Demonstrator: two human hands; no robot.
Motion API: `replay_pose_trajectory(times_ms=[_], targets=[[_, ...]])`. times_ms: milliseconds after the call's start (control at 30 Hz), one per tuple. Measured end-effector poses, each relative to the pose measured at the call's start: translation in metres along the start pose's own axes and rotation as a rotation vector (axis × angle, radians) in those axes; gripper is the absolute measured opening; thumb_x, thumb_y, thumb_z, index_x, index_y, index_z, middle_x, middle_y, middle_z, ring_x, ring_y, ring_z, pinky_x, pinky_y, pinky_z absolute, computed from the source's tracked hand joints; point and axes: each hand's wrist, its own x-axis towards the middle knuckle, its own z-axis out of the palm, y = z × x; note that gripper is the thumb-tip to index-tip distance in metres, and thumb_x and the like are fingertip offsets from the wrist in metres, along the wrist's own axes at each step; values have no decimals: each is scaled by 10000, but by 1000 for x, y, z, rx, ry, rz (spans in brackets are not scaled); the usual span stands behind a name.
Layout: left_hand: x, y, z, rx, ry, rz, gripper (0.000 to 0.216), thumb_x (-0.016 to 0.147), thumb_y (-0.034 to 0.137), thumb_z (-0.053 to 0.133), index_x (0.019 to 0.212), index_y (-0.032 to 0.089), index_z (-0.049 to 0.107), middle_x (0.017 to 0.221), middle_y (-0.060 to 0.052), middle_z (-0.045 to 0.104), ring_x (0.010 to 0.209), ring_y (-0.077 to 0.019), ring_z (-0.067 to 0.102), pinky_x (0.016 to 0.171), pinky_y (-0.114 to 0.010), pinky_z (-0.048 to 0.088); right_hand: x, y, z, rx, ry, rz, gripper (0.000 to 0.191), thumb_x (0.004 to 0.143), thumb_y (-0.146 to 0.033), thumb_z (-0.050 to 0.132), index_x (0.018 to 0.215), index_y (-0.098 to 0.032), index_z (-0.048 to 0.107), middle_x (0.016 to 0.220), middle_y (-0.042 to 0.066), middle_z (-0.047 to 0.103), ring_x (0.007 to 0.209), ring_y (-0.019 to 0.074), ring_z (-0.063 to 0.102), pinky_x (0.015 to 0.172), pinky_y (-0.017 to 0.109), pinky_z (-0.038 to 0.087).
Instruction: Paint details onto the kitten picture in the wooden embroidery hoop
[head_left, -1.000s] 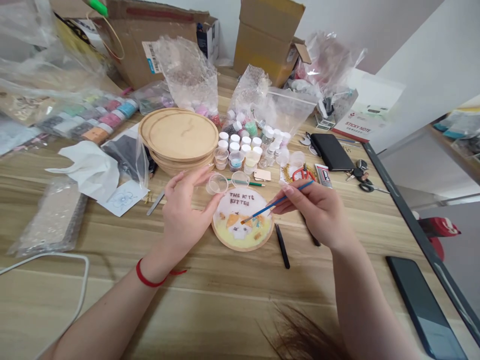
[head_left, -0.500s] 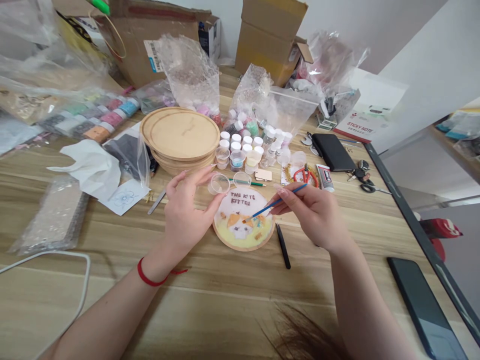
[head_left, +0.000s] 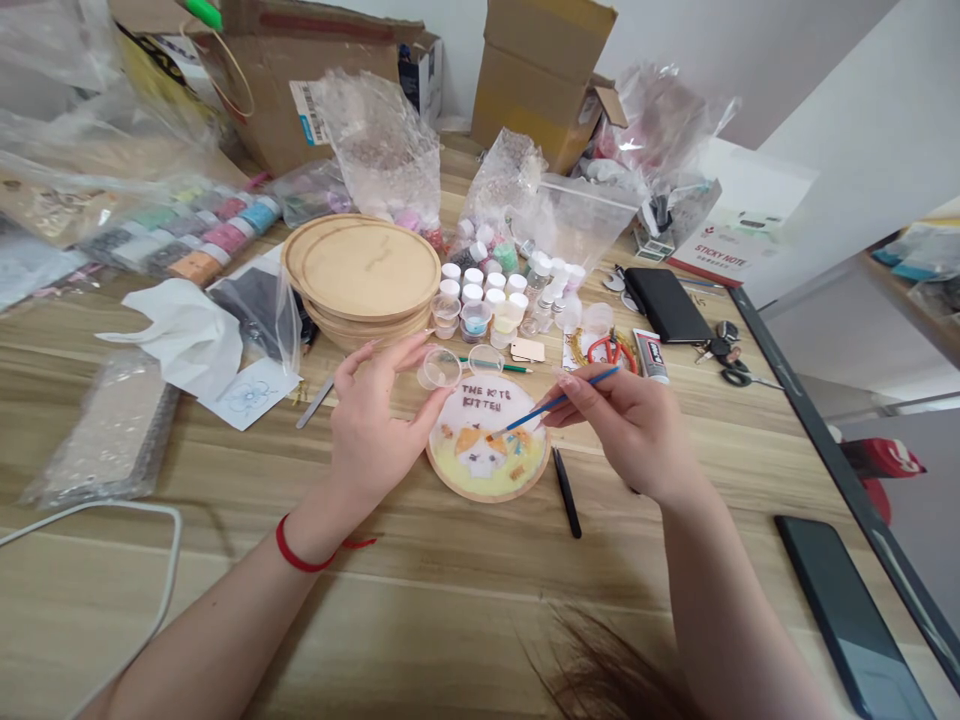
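Staying almost still, the right hand point(head_left: 630, 430) pinches 1 brush point(head_left: 525, 418) over the round picture point(head_left: 491, 482), mid-frame; the left hand point(head_left: 379, 415) grasps 1 clear cup point(head_left: 441, 369); brushwork seemingly lingers there.

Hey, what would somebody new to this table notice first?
Probably the round kitten picture, lying between the left hand and the right hand, with a blue brush in the right hand's grip angled down toward it. Just beyond, white-capped jars crowd beside a stack of round wooden boards.
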Motion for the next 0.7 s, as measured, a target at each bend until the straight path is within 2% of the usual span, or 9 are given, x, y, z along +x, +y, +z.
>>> replay_pose_trajectory(times_ms=[133,400,700], targets=[[0,0,0,-5,15,19,491,865,344,755,1298,272,536,1102,-36,781,1099,-275,724,1056,-507,500,0,0,1,-5,-19,4,393,958,-539,604,847,-181,724,791,65,779,722,194,764,673,317,647],[1,1,-1,-30,-12,-28,471,866,369,747,1290,286,560,1112,-32,778,1123,-288,714,1085,-529,482,-1,0,-6,-61,65,-11,409,922,-579,636,873,-191,754,820,87,792,758,237,783,717,360,654],[1,2,-1,-24,-3,-27,462,859,355,758,1273,277,567,1102,-32,781,1105,-277,721,1073,-513,492,-1,-3,5,15,-38,-15,375,968,-506,606,830,-181,732,828,65,774,727,182,759,673,292,644]])
